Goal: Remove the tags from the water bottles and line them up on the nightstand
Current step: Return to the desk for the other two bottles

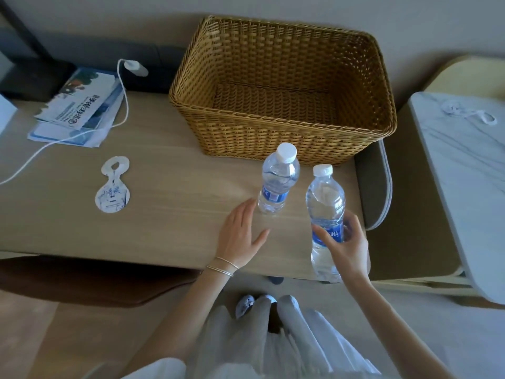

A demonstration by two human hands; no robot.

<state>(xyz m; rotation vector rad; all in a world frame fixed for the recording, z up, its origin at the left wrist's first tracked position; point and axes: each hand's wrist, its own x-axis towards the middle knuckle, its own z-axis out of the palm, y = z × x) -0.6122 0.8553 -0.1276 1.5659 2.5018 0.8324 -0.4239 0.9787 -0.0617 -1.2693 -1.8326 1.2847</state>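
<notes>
Nearest the camera, the right hand [345, 248] wraps thumb and fingers around the blue label band of a clear ribbed plastic water bottle [325, 214], held upright at the front right edge of the table [169, 203]; its base hangs past the table edge, its white screw cap on top. The left hand [241, 233] lies flat, palm down, fingers spread and holding nothing, on the pale wood-grain surface; thin metal bangles [222, 266] circle its wrist. Just beyond its fingertips a second water bottle [277, 181], same clear plastic and blue label, stands upright on the table, no tag on its neck. To the left, well apart, a flat paper tag [113, 186], keyhole-shaped with a round hole, lies on the wood. Farther back sits a rectangular woven wicker basket [287, 140], open and honey-coloured. At far left, glossy printed leaflets [79, 108] are stacked under a white charging cable [124, 105].
</notes>
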